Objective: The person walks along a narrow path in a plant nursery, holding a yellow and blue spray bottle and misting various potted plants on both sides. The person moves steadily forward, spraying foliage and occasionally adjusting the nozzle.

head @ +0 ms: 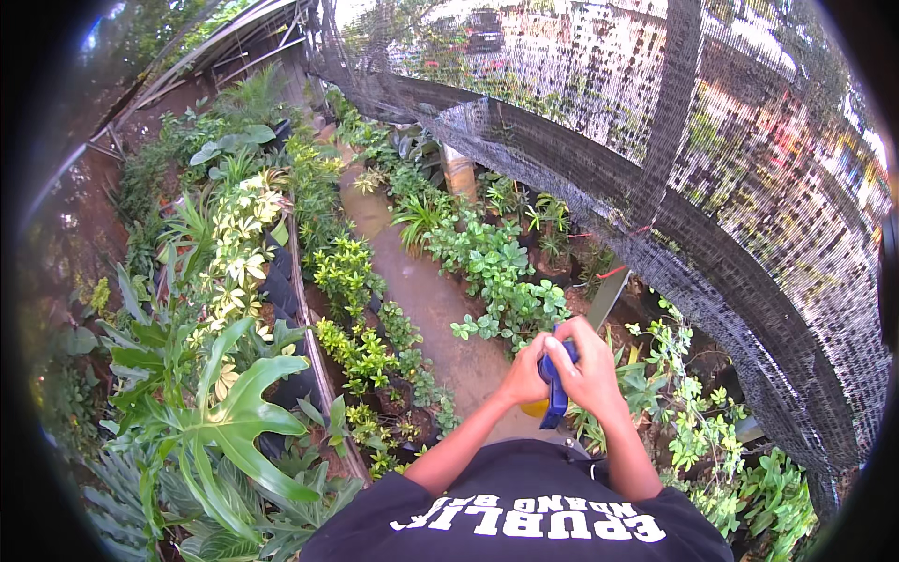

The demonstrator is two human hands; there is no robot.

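Observation:
Both hands meet in front of my chest, over the path, around what looks like a spray bottle with a blue head (556, 406) and a yellow body (536, 408). My left hand (525, 376) grips it from the left side. My right hand (588, 365) wraps over its top from the right, with the thumb lying on the blue part. Fingers hide much of the head, and most of the yellow body is out of sight below. Just beyond my hands grows a leafy green potted plant (491, 263).
A narrow dirt path (421, 281) runs ahead between rows of potted plants. Wooden rails (312, 351) edge the left bed, where a large lobed-leaf plant (239, 414) spreads. Black shade netting (562, 151) hangs along the right, with a post (608, 296) below it.

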